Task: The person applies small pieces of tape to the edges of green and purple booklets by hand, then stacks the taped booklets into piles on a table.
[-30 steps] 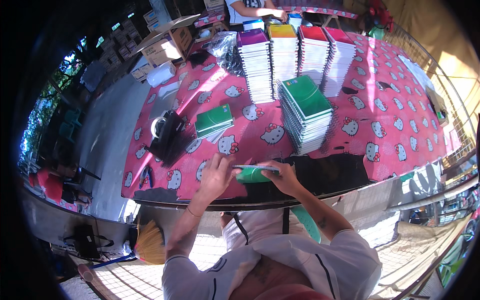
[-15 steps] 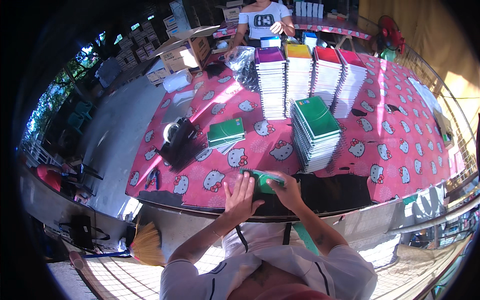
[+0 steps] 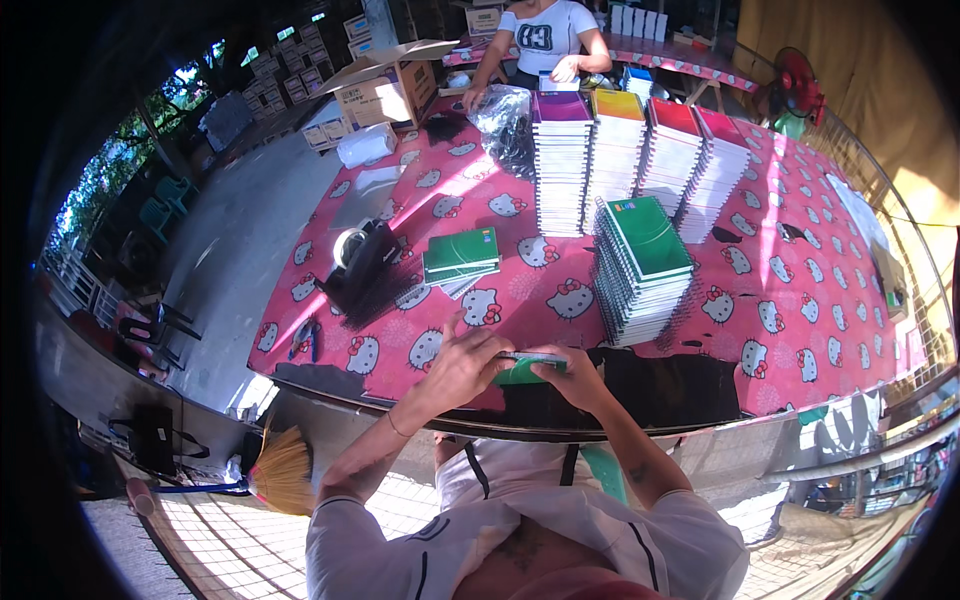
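Observation:
Near the table's front edge I hold a green spiral notebook point(image 3: 520, 373) tilted up, its edge turned toward me. My left hand point(image 3: 462, 362) grips its left end with closed fingers, one finger sticking up. My right hand point(image 3: 570, 378) is closed round the right end. Just beyond, a tall stack of green spiral notebooks point(image 3: 648, 240) stands on the right. A few more green notebooks point(image 3: 460, 252) lie in a low pile to the left. Behind are tall stacks with purple point(image 3: 562, 107), yellow point(image 3: 617, 104) and red point(image 3: 675, 117) covers.
On the pink patterned tablecloth point(image 3: 520, 305) sit a black tape dispenser point(image 3: 362, 265) and small pliers point(image 3: 305, 340) at the left. An open cardboard box point(image 3: 390, 95) stands at the far left. Across the table, a person point(image 3: 550, 40) touches clear plastic point(image 3: 503, 115). A broom point(image 3: 283, 472) lies below left.
The notebook has been tipped up from lying flatter. My left hand has gone from flat on its cover to gripping its left end. The view has shifted slightly.

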